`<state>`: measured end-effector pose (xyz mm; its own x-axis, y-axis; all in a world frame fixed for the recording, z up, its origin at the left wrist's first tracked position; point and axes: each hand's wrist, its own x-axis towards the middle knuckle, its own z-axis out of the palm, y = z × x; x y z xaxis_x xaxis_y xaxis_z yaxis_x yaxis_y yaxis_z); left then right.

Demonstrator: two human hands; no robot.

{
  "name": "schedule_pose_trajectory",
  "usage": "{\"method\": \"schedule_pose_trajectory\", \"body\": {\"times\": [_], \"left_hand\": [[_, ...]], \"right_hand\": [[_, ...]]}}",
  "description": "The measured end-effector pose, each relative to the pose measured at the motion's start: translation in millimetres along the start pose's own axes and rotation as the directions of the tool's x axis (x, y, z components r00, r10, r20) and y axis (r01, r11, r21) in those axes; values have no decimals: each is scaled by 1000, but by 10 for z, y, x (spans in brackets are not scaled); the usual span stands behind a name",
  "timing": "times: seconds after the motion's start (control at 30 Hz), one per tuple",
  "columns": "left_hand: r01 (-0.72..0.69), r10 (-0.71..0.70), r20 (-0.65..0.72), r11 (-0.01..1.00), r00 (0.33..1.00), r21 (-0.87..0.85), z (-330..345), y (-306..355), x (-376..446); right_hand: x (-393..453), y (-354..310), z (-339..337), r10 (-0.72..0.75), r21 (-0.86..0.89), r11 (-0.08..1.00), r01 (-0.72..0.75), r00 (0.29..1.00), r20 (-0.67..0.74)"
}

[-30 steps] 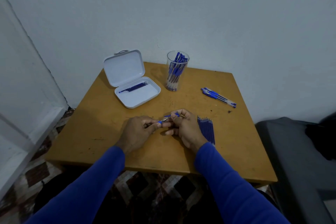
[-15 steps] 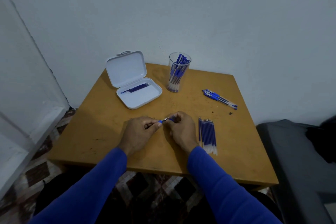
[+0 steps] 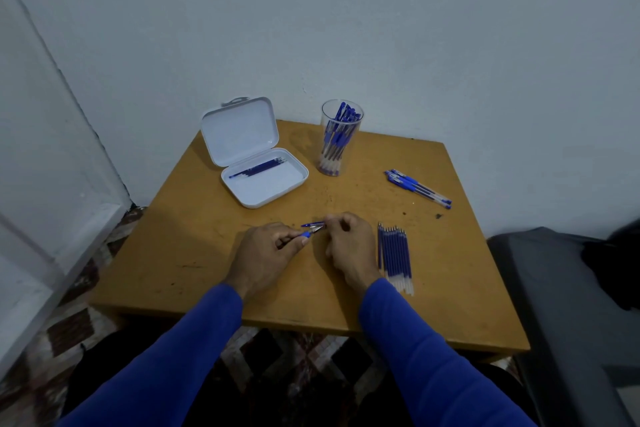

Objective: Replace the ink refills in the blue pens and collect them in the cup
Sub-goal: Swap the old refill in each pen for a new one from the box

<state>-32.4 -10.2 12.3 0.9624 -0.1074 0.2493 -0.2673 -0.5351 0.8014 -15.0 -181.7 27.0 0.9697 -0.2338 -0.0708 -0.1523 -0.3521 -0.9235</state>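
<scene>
Two hands over table (image 3: 194, 246) centre. Left hand (image 3: 263, 250) pinches blue pen (image 3: 304, 236) barrel; right hand (image 3: 346, 246) grips pen's tip end, small blue piece beside fingers. Cup (image 3: 337, 139) with pens at back; refill row (image 3: 394, 255) just right of right hand; open white case (image 3: 256, 156) back left.

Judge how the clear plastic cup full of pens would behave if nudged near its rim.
The tall, narrow clear plastic cup looks apt to tip: blue pens lean inside, reaching its rim. It probably slides easily on the smooth wooden table, and seems light despite its load.
</scene>
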Motion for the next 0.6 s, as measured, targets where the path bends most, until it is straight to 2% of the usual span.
{"method": "schedule_pose_trajectory", "body": {"times": [0.1,0.27,0.47,0.6], "left_hand": [[5,-5,10,1000,1000,19,-2,18,-6],[-26,26,1,1000,1000,14,-20,20,-23],[-19,19,16,1000,1000,-10,2,7,-32],[6,-4,36,999,999,-51,-10,-9,-30]], "right_hand": [[-85,-14,-113,-7,84,996,-2,994,105],[-115,-61,-151,-60,81,996,42,972,227],[-84,-47,-200,-32,78,997,9,954,299],[-68,-45,-209,-54,139,990,7,941,334]]}}
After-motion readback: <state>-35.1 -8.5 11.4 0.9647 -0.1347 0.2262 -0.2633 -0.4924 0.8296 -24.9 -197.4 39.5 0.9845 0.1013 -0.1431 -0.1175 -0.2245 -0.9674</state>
